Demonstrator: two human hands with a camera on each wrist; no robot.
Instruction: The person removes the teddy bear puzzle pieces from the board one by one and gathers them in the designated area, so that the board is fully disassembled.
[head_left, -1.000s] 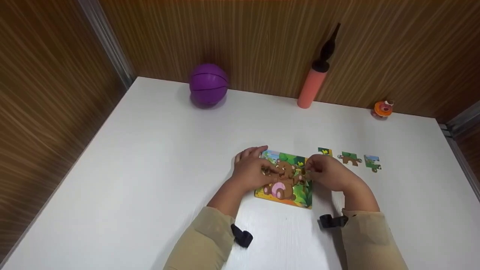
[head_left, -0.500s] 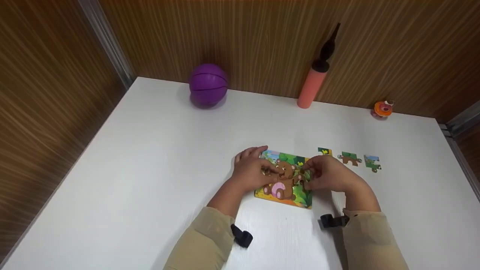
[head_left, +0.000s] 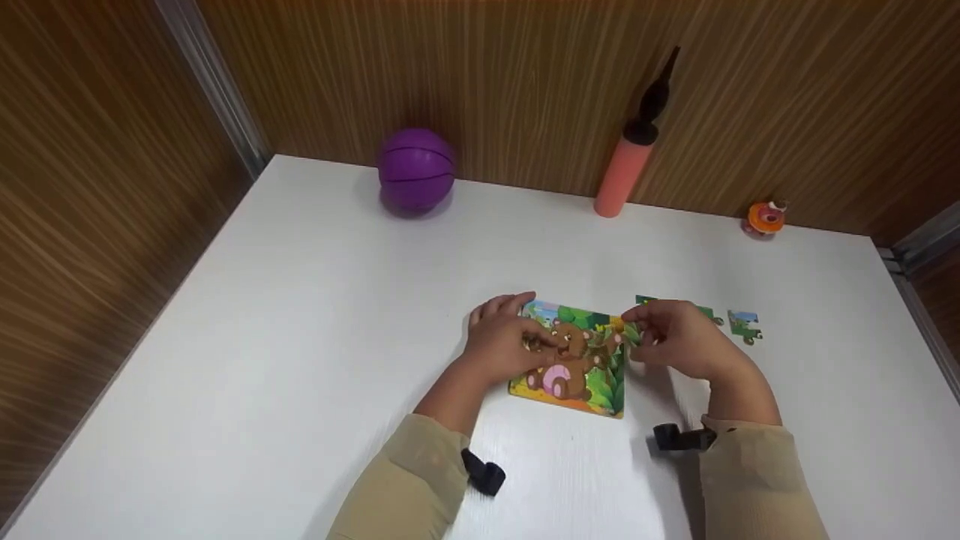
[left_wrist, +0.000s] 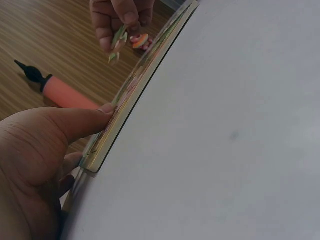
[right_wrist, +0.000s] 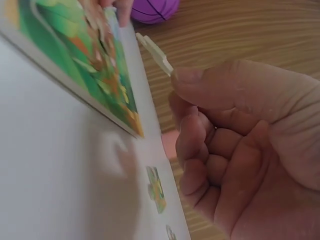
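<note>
A bear jigsaw puzzle point(head_left: 609, 386) in a flat tray lies on the white table. My left hand point(head_left: 499, 345) grips its left edge, the thumb on top of the picture and the other fingers around the far side. Above the puzzle's right edge, my right hand point(head_left: 686, 337) pinches a puzzle piece point(right_wrist: 155, 54) between thumb and fingertips. That piece is tilted and raised off the picture in both wrist views. Beyond the right hand lie loose puzzle pieces, one with blue sky point(head_left: 744, 325) in full sight, others partly covered by the hand.
At the back of the table rest a purple ball point(head_left: 417, 171), a pink hand pump point(head_left: 625, 176) leaning on the wood-grain wall point(head_left: 525, 90), and a small orange-and-pink toy point(head_left: 766, 217). Walls also rise at both sides.
The right hand has moved a little right and away from the puzzle's surface, with a puzzle piece now showing in its pinch. The left hand has stayed in place.
</note>
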